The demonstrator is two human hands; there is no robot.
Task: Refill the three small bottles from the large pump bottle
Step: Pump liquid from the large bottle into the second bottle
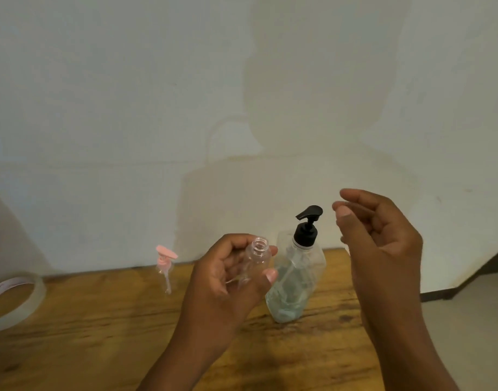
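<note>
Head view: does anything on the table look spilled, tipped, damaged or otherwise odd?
No spill or damage shows. The pink pump top is off its bottle, at the table's back edge by the wall. The left hand holds the small open bottle; the large pump bottle stands upright. The right hand holds nothing.

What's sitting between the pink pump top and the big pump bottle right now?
In the head view, the left hand gripping the open small bottle fills that stretch between the pink pump top and the large pump bottle.
</note>
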